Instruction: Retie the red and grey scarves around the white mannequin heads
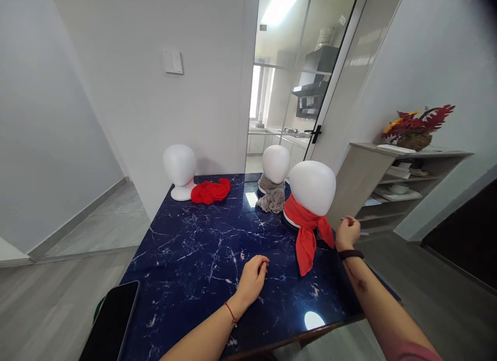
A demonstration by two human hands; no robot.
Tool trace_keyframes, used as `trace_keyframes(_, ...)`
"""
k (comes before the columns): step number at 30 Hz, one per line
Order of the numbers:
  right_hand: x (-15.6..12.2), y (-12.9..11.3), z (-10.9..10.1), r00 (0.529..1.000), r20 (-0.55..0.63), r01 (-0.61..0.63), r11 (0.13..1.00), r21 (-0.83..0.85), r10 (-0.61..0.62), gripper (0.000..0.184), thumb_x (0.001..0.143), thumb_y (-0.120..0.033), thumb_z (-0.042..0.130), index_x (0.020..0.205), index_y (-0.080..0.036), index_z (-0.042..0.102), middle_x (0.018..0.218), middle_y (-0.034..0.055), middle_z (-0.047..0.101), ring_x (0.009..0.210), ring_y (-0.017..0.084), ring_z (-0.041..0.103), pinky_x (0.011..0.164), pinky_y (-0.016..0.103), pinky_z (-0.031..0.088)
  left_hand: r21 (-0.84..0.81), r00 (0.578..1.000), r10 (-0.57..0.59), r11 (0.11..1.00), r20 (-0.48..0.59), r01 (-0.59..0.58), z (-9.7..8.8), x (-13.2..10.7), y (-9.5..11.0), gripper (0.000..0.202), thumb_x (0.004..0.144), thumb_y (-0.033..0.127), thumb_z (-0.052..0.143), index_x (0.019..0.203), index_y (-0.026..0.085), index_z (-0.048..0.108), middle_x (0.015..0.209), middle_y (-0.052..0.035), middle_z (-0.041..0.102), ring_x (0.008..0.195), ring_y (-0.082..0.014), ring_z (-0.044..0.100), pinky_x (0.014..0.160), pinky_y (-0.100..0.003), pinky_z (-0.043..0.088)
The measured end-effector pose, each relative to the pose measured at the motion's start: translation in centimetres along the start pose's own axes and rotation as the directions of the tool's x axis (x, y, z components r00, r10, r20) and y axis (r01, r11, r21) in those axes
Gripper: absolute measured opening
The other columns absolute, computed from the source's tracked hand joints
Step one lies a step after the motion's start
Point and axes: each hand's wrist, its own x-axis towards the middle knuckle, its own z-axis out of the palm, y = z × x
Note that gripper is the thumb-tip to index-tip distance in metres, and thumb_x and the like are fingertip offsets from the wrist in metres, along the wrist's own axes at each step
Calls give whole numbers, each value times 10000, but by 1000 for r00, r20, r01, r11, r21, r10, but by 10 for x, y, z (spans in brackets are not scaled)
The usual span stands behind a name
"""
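Note:
Near the front of the table, my left hand (253, 277) rests with its fingers curled in and nothing visible in it. To the right of the nearest white mannequin head (312, 185), my right hand (348, 233) is held with bent fingers, also without anything visible. A red scarf (305, 222) is knotted around that head's neck, its two ends hanging down; my right hand is close to one end, apparently apart from it. Behind it, a second mannequin head (276, 163) wears a grey scarf (272, 195). At the far left, a third mannequin head (179, 165) stands bare beside a crumpled red scarf (210, 191).
All three heads stand on a dark blue marbled table (194, 257). A black phone (111, 325) lies at its left front corner. Behind is a glass door (287, 91); to the right stands a grey shelf (361, 185) bearing a flower basket (415, 139).

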Motion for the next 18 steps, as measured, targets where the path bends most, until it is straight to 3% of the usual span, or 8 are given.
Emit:
trace_keyframes(3, -59, -23, 4, 958, -97, 267, 963, -44, -270, 285, 847, -340, 446, 1065, -159, 482, 1015, 103, 571, 894, 184, 547, 821, 316, 424, -162, 983, -159, 977, -91, 142, 1, 7, -5, 166, 847, 250, 432, 878, 190, 584, 702, 4, 599, 665, -137, 577, 658, -274, 444)
trace_keyframes(5, -108, -39, 16, 911, 110, 397, 917, 23, -397, 262, 859, -396, 463, 1001, -179, 499, 928, 73, 577, 823, 174, 549, 769, 296, 431, -257, 961, -237, 947, -142, 195, -1, 13, -10, 121, 800, 251, 483, 838, 182, 575, 640, 21, 572, 608, -127, 566, 606, -252, 433)
trace_keyframes(7, -156, -50, 35, 795, 430, 419, 900, 119, -428, 231, 871, -409, 457, 966, -203, 501, 820, 32, 568, 690, 153, 529, 669, 275, 429, -301, 942, -263, 933, -207, 195, -9, 20, -14, 104, 760, 251, 516, 805, 176, 572, 631, 28, 559, 550, -110, 540, 557, -234, 418)
trace_keyframes(9, -198, -56, 57, 615, 675, 369, 905, 211, -408, 211, 885, -401, 438, 968, -217, 500, 781, 11, 563, 608, 137, 507, 598, 263, 417, -297, 913, -271, 938, -304, 180, -26, 25, -20, 98, 746, 257, 516, 782, 177, 559, 652, 30, 550, 519, -94, 510, 525, -222, 402)
trace_keyframes(11, -231, -55, 80, 440, 813, 287, 918, 275, -381, 207, 895, -385, 420, 1004, -224, 492, 810, 6, 574, 575, 125, 510, 567, 257, 416, -266, 865, -278, 948, -418, 176, -48, 27, -28, 88, 751, 256, 498, 781, 182, 536, 670, 31, 538, 524, -90, 492, 524, -217, 394)
trace_keyframes(13, -256, -49, 101, 307, 884, 221, 930, 293, -352, 208, 894, -358, 418, 1047, -229, 476, 862, 7, 581, 562, 114, 527, 565, 255, 428, -228, 796, -282, 956, -536, 185, -74, 29, -37, 83, 762, 246, 476, 800, 187, 520, 683, 29, 530, 544, -94, 486, 548, -221, 397)
trace_keyframes(15, -271, -40, 117, 226, 920, 211, 938, 273, -319, 209, 881, -325, 434, 1064, -232, 469, 889, 7, 583, 555, 107, 540, 577, 259, 441, -186, 716, -277, 961, -641, 205, -101, 32, -48, 90, 776, 231, 449, 829, 188, 509, 690, 27, 524, 560, -100, 486, 575, -233, 406)
trace_keyframes(18, -282, -28, 125, 182, 933, 273, 927, 256, -311, 203, 856, -287, 477, 1053, -239, 495, 877, 4, 596, 599, 121, 561, 613, 271, 450, -115, 605, -247, 962, -757, 249, -140, 43, -65, 99, 784, 201, 433, 863, 193, 492, 708, 23, 518, 605, -117, 504, 631, -262, 422)
